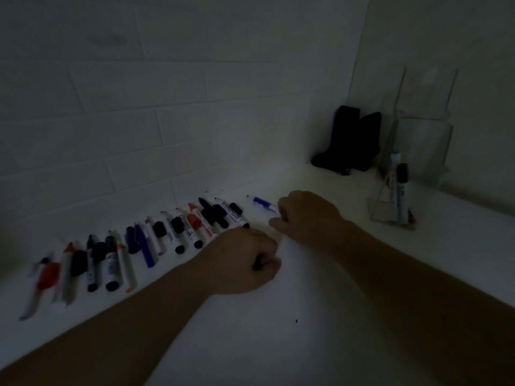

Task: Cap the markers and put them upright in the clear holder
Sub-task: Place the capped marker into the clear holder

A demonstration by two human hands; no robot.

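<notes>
The left hand (pixel 245 257) has its grip curled round a small black cap (pixel 257 263) low on the white desk (pixel 320 316). The right hand (pixel 303 215) pinches the blue marker (pixel 263 203) by its near end — the marker lies flat. The clear holder (pixel 395 188) stands well right, two markers upright inside; a row of markers (pixel 133 246) lies left.
</notes>
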